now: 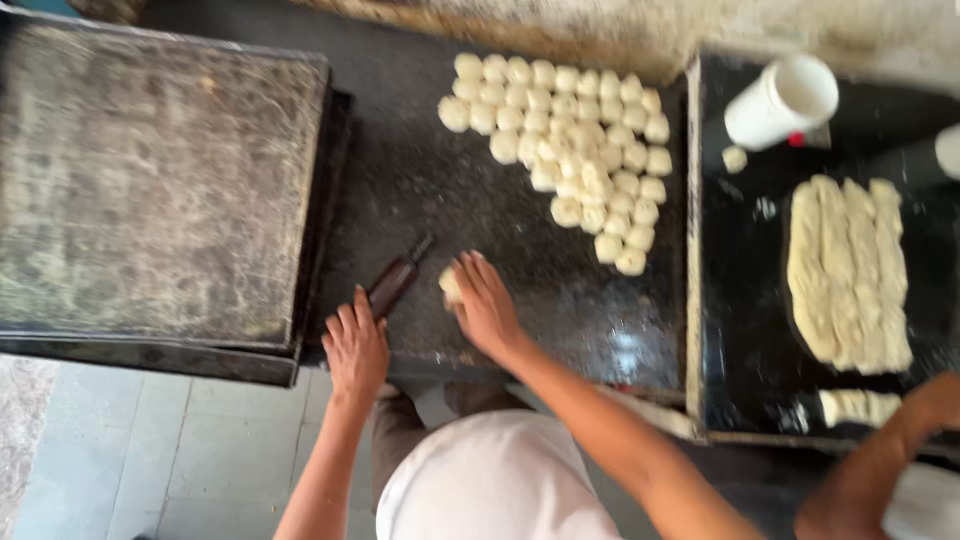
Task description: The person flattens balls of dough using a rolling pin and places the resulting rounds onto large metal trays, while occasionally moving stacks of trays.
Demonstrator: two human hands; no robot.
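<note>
My right hand (485,305) presses down on a small dough ball (449,285) on the dark stone counter (440,190). My left hand (355,345) rests flat at the counter's near edge, its fingertips touching the end of a dark wooden rolling pin (398,279) that lies slanted between the griddle and my right hand. Several pale dough balls (575,140) are heaped at the back of the counter, apart from both hands.
A large dark flat griddle (150,180) fills the left side. On the right, a black tray (740,300) holds long dough strips (848,270) and a tipped white cup (780,100). Another person's arm (880,460) reaches in at the lower right.
</note>
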